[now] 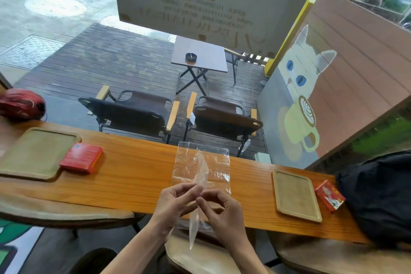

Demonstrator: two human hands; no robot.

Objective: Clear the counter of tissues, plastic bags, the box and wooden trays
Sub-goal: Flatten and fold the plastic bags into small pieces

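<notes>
Both hands meet at the near edge of the long orange-stained wooden bench (138,176), the left hand (175,204) and right hand (222,209) side by side, fingers pinched shut on a thin, twisted strip of clear plastic (198,204) whose long axis runs almost straight away from the person, its tail dangling below the bench edge. Just beyond the hands, touching that strip, lies a flat, crinkled, transparent plastic bag (213,162), glossy and limp, its length also pointing away toward the window. Neither hand is clearly nearer to it. Left of the bag sits a red cardboard box (81,158) against a pale rectangular wooden tray with a raised rim (33,153); right of the bag lies a second, similar wooden tray (297,196), with a smaller red printed box (330,194) just beside it. I'd judge the bag gets gathered next.
</notes>
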